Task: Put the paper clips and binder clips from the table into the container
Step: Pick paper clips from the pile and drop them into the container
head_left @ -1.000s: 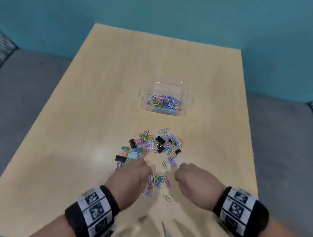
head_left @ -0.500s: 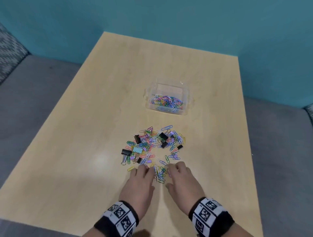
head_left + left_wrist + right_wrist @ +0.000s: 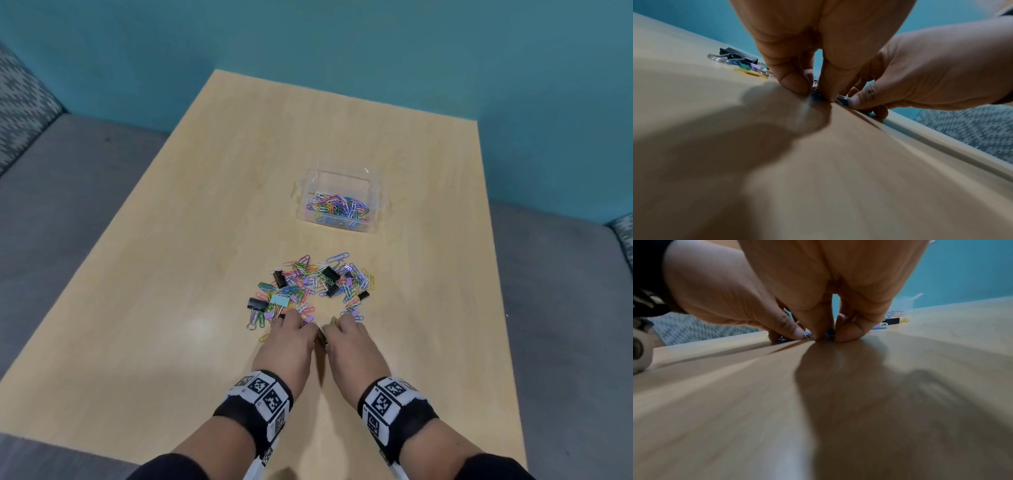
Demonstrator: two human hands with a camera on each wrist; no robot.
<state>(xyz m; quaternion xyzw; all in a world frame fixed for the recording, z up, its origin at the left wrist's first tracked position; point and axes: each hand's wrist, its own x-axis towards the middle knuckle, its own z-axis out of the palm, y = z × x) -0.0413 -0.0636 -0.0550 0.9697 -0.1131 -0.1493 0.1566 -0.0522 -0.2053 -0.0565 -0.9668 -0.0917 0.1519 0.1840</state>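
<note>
Loose heap of coloured wire paper clips [image 3: 310, 286], pink, green, blue, yellow and purple, spread on the light wooden surface [image 3: 171, 308] near its front half. Mixed among them: several black metal binder clips [image 3: 330, 274] and one pale blue binder clip [image 3: 279, 300].

Clear plastic rectangular container [image 3: 376, 202]: stands farther back on the same surface, well apart from the heap, upright, open-topped, its floor partly covered by more coloured paper clips.

Left hand [image 3: 289, 346]: at the near edge of the heap, fingers [image 3: 795, 81] curled down to the surface, tips narrowed onto a few small clips (colours hard to tell; something blue shows).

Right hand [image 3: 352, 346]: just beside the left, thumbs almost touching, fingers [image 3: 849, 331] likewise bent, pinching clips against the surface.

Both wrists carry black bands with white square-coded markers [image 3: 263, 394].

Between the hands and the container lies the rest of the heap.

Surroundings: teal wall [image 3: 342, 41] behind the surface; grey floor [image 3: 68, 192] on both sides; grey-and-white patterned upholstery [image 3: 17, 102] at the left edge.
</note>
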